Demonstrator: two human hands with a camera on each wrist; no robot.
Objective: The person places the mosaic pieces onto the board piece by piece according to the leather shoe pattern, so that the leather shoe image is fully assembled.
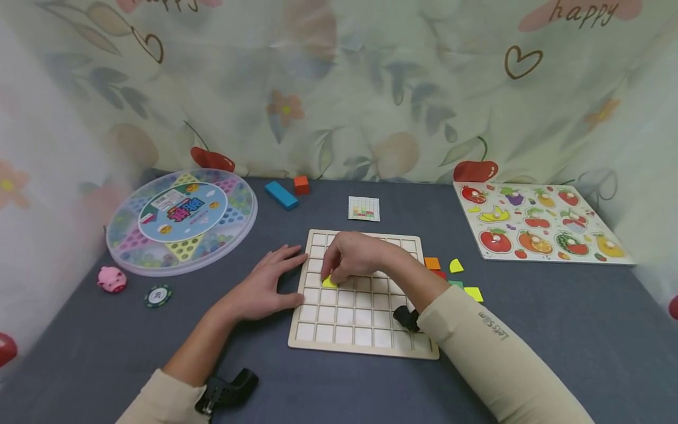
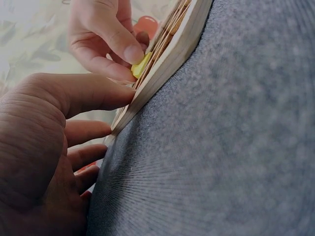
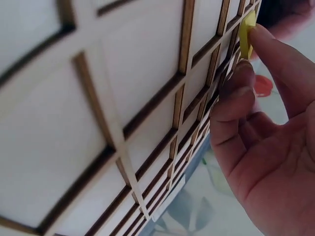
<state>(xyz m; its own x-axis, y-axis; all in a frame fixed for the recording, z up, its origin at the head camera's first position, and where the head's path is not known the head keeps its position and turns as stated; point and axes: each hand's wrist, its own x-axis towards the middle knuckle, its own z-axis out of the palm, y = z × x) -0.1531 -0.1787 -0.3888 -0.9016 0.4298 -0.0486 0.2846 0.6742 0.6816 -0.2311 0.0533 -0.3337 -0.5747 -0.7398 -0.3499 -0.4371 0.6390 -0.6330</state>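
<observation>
A wooden grid board (image 1: 339, 335) with white square cells lies on the dark table in front of me. My right hand (image 1: 349, 256) reaches over its left half and pinches a small yellow tile (image 1: 329, 282) between thumb and fingers. In the right wrist view the yellow tile (image 3: 247, 33) stands tilted right at the grid bars. My left hand (image 1: 267, 285) rests at the board's left edge, its fingers spread and fairly straight. The left wrist view shows the left thumb (image 2: 101, 93) against the wooden rim, close to the yellow tile (image 2: 141, 66).
Right of the board lie orange (image 1: 432, 262), yellow (image 1: 474, 294) and other coloured tiles. Behind it is a small pattern card (image 1: 364, 208), with a blue block (image 1: 281, 195) and a red cube (image 1: 301, 185). A round game box (image 1: 243, 229), pink pig (image 1: 112, 279), chip (image 1: 158, 295) and fruit puzzle (image 1: 551, 224) flank it.
</observation>
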